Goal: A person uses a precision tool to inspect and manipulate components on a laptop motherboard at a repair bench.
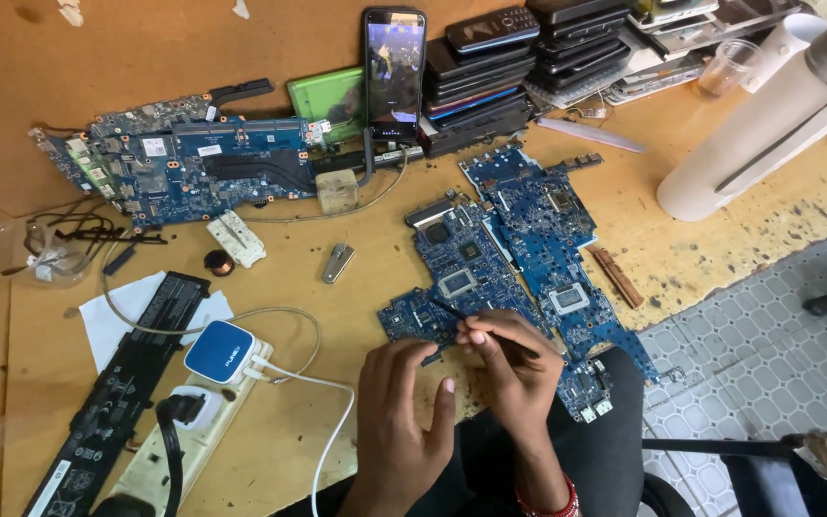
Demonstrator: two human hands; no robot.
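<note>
My right hand grips a thin black tool whose tip touches the near left part of a blue circuit board. My left hand rests beside it on the table edge, fingers loosely apart, holding nothing and touching the board's lower left corner. A second blue circuit board lies overlapping to the right, reaching down over my dark lap. Both boards lie flat with their chips facing up.
A third blue board lies at the far left. An upright phone leans on a stack of phones. A long black battery, power strip with blue-white charger, white pipe, plastic cup.
</note>
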